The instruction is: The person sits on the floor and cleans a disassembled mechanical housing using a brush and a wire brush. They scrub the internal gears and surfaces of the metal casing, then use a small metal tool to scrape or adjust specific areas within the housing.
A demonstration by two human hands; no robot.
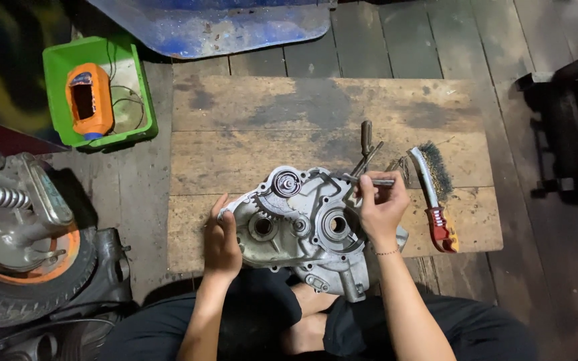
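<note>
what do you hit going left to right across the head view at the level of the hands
black rubber tyre with orange hub → left hand → grey cast-metal engine casing → right hand holding a thin metal tool → red-handled wire brush → dark metal frame

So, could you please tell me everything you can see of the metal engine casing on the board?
The engine casing is grey cast metal, dull and grimy, with round bores, a gear and bolt holes. It lies open face up on the wooden board, its near edge overhanging toward the person's lap. The left hand steadies its left rim; the right hand rests on its right side, holding a metal tool.
</note>
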